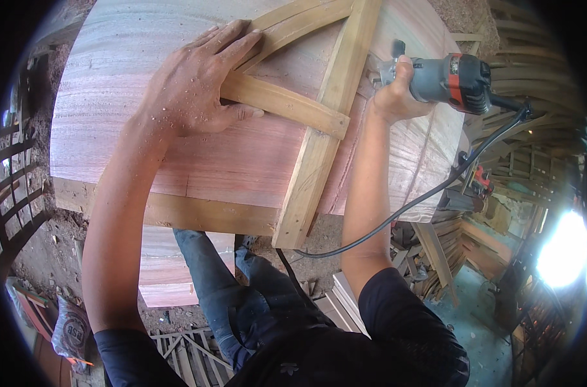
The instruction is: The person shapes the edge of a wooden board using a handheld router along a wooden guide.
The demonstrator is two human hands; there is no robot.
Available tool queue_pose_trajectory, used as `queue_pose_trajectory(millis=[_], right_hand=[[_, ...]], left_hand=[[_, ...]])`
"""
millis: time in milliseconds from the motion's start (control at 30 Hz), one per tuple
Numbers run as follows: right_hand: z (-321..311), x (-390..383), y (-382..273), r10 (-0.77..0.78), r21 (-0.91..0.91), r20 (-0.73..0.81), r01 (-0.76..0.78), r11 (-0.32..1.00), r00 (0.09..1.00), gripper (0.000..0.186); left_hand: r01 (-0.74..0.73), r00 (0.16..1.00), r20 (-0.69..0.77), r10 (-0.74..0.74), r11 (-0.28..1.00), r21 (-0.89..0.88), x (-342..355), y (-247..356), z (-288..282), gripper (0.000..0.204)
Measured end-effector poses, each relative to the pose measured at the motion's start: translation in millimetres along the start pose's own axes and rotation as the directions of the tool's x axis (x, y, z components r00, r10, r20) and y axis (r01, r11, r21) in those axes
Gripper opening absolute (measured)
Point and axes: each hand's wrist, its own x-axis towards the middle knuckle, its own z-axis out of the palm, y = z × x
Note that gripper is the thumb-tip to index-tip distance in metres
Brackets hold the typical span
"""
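1. Workshop ground, littered with shavings; curved timber strips stacked beyond the tabletop's right edge, a filled bag off its near-left corner.
2. Head view, surface: tabletop of broad pinkish planks, far-left edge rounded, near edge faced with a paler board.
3. Frame of pale wood: straight bar slanting from the far edge and overhanging the near edge; short cross strip lying over it; curved strip toward the far edge.
4. Left hand: fingers spread wide at the frame's left corner, thumb along the cross strip's near side. Firm downward pressure here should keep the frame from creeping; fingers best kept well away from the cutter.
5. Right hand: fingers wrapped round the lower body of a grey-and-black power tool, thumb on its upper side. Tool sits right of the straight bar, toward the right edge. Cutter hidden; contact with wood cannot be told.
6. Working judgement: base seated flat, guided steadily, never forced.
7. Black cord loops past the near-right corner and crosses the right forearm; worth draping clear, since a snag could tug the tool off line.
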Motion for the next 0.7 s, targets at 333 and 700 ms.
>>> queue_pose_trajectory(millis=[333, 700], right_hand=[[4.5, 2.2, 5.5, 0.035, 0.051, 0.001, -0.035, 0.998, 0.999, 0.053], [11.9, 8.0, 7.1, -0.031, 0.046, -0.015, 0.031, 0.998, 0.999, 0.05]], left_hand=[[-0.001, 1.0, 0.009, 0.001, 1.0, 0.029, 0.1, 0.4, -0.6, 0.118], [0.023, 0.999, 0.027, -0.023, 1.0, 0.009, 0.9, 2.1, -1.2, 0.121]])
